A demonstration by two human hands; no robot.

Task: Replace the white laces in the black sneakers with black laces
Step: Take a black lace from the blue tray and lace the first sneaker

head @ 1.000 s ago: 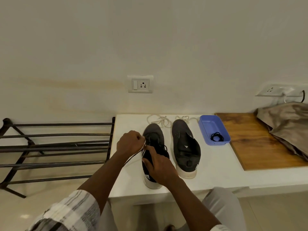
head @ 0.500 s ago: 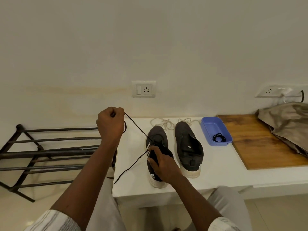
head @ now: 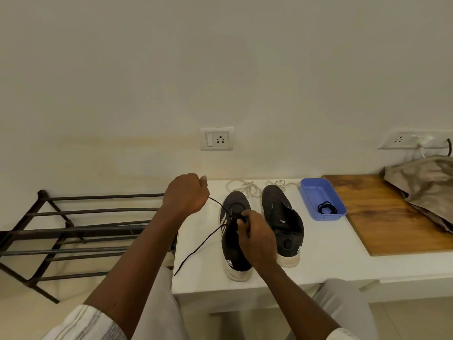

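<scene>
Black lace [head: 186, 260] vanishes into left hand [head: 186, 193]'s grip; right hand [head: 257, 239] hides sneaker [head: 231, 252] eyelets.

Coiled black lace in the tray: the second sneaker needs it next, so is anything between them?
Nothing visible. The coiled black lace lies in the open blue tray; only its low wall and bare table separate it from the unlaced sneaker.

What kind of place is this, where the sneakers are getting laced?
Likely a home entryway or utility corner: a metal shoe rack stands beside a low white table, with a wall socket above and crumpled cloth on a wooden board.
</scene>
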